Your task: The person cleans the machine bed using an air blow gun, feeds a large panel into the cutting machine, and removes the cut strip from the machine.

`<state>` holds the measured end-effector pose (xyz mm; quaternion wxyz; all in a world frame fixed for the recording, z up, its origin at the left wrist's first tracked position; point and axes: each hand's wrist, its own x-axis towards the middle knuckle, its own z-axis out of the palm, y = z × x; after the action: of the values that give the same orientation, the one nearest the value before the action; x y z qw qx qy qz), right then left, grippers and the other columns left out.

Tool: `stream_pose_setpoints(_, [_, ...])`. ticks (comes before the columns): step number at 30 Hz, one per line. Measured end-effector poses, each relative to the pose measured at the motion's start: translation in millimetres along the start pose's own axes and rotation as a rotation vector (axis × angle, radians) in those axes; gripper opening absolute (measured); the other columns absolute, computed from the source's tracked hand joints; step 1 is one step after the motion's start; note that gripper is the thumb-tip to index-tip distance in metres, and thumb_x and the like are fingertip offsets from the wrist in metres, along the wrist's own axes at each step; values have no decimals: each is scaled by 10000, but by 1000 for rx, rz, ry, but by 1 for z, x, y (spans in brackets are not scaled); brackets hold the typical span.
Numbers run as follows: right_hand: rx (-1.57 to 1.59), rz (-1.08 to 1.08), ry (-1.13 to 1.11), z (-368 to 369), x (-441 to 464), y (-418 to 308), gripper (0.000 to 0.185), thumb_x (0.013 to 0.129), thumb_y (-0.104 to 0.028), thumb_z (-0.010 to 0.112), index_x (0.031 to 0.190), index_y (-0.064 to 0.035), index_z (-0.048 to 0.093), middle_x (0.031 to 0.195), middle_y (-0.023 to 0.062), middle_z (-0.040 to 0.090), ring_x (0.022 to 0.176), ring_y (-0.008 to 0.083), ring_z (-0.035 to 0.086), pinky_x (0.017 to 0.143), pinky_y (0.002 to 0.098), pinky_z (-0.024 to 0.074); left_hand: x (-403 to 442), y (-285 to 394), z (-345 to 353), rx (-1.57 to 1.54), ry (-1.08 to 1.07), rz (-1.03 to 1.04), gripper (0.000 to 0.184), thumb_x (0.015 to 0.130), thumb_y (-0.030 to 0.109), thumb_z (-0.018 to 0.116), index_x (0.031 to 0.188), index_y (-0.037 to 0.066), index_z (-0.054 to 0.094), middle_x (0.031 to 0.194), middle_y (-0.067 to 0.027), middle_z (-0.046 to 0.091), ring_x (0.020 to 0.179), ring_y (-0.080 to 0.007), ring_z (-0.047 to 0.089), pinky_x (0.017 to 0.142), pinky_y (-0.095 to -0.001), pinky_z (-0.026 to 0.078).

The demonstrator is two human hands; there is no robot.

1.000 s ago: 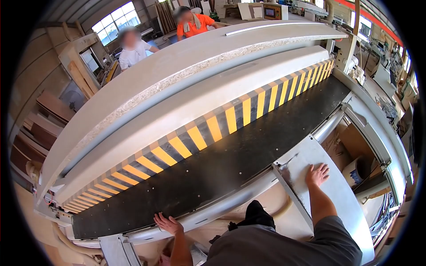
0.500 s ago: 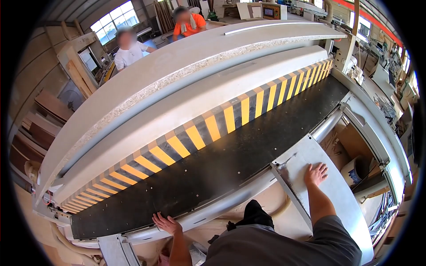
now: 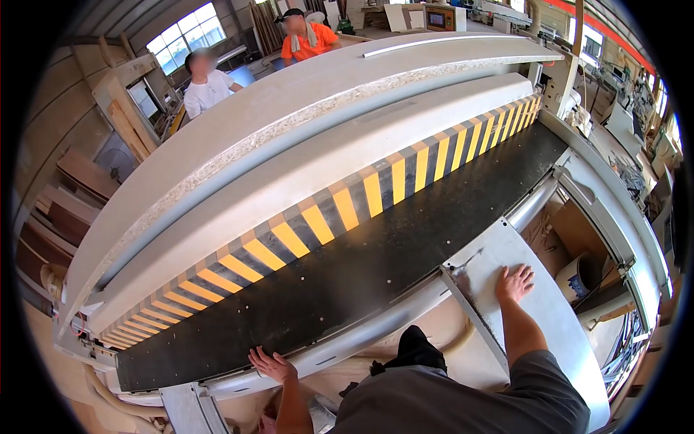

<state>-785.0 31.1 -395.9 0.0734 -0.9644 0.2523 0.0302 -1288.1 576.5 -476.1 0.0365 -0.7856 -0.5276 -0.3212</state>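
Note:
My left hand [image 3: 272, 364] rests on the front edge of the machine's long black bed [image 3: 361, 289], its fingers extended and holding nothing. Out to the right, my right hand [image 3: 514, 283] lies flat with fingers spread on a grey metal support table [image 3: 538, 325] that juts toward me from the bed. Behind the black bed runs a guard strip with yellow and black stripes [image 3: 318, 220]. Above the stripes stretches a long pale machine beam [image 3: 311, 163].
Two people stand beyond the beam, one in a white shirt [image 3: 208, 92] and one in an orange shirt [image 3: 312, 42]. A second metal support [image 3: 184, 409] projects at lower left. A bucket [image 3: 573, 281] stands under the frame at right. Brown boards [image 3: 87, 172] lean at far left.
Both of my hands stay where they were. Across the machine, the two people have shifted their heads and bodies slightly.

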Motion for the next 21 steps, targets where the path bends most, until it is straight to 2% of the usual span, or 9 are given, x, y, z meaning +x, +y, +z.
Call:
stream_pose_setpoints(19, [13, -1, -13, -3, -2, -1, 838, 1101, -557, 462, 1732, -51, 241, 1829, 162, 158, 1701, 346, 65, 1355, 565, 61, 0, -2, 1, 11, -21, -12, 638, 1149, 529, 308, 1594, 97, 461, 1721, -165, 373, 1604, -436, 290, 1249, -642, 267])
stream_pose_setpoints(21, [15, -1, -8, -3, -2, -1, 836, 1101, -557, 463, 1732, -54, 245, 1829, 162, 161, 1701, 347, 69, 1355, 567, 61, -1, -2, 1, 23, -20, 3, 588, 1154, 478, 340, 1603, 115, 451, 1725, -167, 364, 1605, -437, 286, 1262, -628, 263])
